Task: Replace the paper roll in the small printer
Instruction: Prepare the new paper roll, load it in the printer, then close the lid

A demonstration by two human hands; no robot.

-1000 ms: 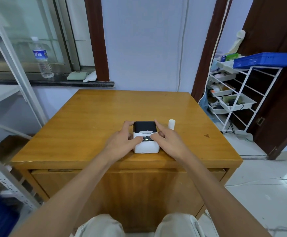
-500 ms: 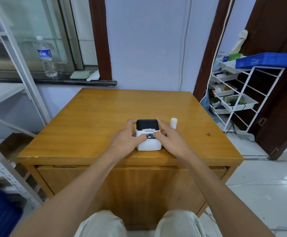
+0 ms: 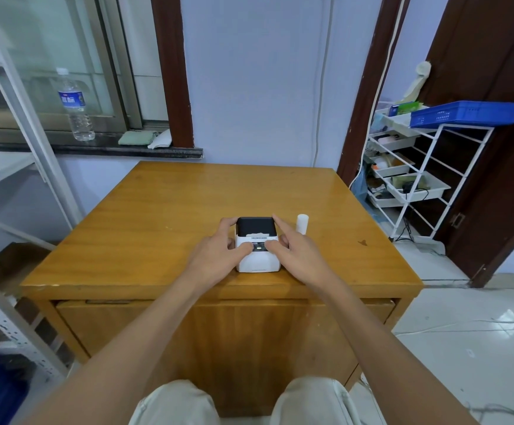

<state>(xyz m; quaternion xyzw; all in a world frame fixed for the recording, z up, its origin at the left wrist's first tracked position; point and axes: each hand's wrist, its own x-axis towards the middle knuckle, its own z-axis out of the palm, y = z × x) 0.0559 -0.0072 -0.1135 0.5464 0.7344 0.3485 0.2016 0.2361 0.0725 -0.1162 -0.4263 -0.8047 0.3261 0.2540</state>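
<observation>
Both hands clamp the small white printer with black lid [image 3: 257,244] at the tabletop's [image 3: 157,216] near edge: left hand [image 3: 219,256], right hand [image 3: 292,256]. I see the white paper roll [image 3: 302,223] upright just right, nearest my right.

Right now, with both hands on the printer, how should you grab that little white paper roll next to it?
Probably take the paper roll around its round side with the right hand, coming from above or from its open right. It stands upright on the table, just right of the printer, so its left side is crowded.
</observation>
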